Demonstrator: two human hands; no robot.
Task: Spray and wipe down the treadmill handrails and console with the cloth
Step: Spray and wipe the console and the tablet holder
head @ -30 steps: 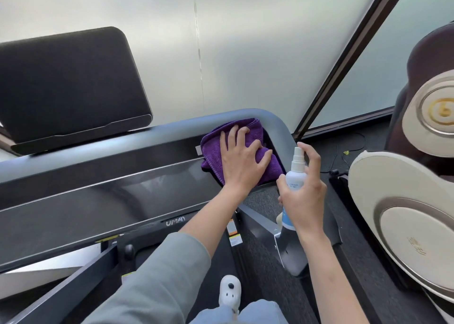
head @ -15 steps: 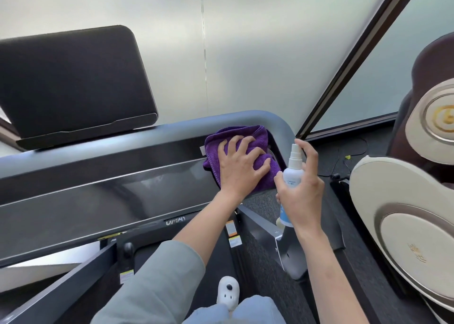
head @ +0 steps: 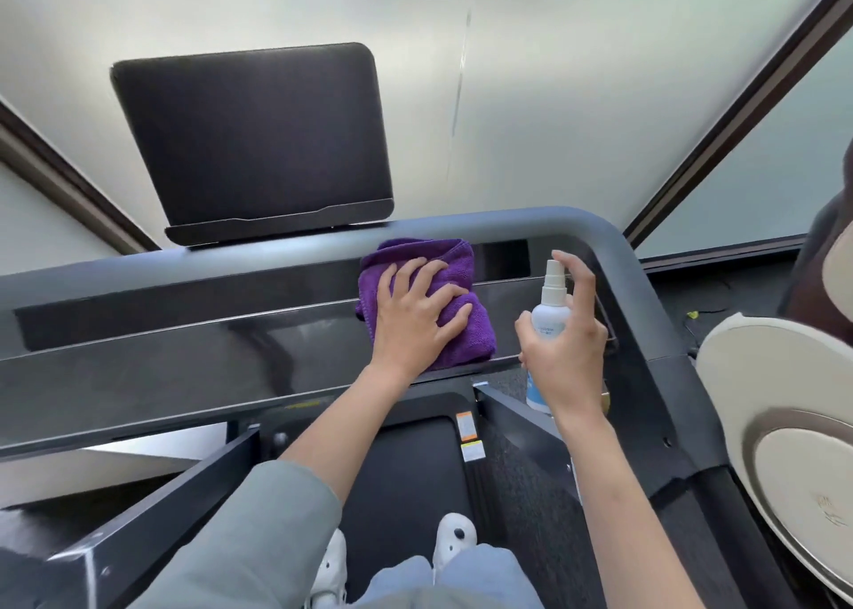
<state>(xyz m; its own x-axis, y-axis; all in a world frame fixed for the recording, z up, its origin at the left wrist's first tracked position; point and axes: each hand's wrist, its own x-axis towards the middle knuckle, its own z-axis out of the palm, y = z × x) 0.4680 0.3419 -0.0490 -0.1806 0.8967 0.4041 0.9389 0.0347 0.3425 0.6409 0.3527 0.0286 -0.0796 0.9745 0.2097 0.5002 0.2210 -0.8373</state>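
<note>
**Cloth pressed to the console, spray bottle held beside it**

The left hand (head: 417, 313) lies flat with fingers spread on a folded purple cloth (head: 454, 280), pressing it down rather than clasping it; the left forearm reaches up from a grey-green sleeve (head: 249, 539) pushed back toward the elbow; the right hand (head: 570, 345) is wrapped firmly around a spray bottle (head: 549, 320), holding it upright just right of the cloth, with the forefinger curled over the white nozzle and the right forearm bare.

The bottle is white with a pale blue label; how full it is cannot be told.

The cloth rests on the glossy black console (head: 184, 354) of the treadmill, toward its right end, its upper edge lying against the grey handrail (head: 531, 220) that runs along the top and bends down the right side; a dark tablet stand (head: 251, 142) rises behind the rail; the black belt (head: 406, 470) lies below, with white shoes (head: 454, 539) on it; frosted glass panels (head: 554, 77) with dark frames close the space ahead; a cream and brown padded chair (head: 784, 423) stands at the right.
</note>
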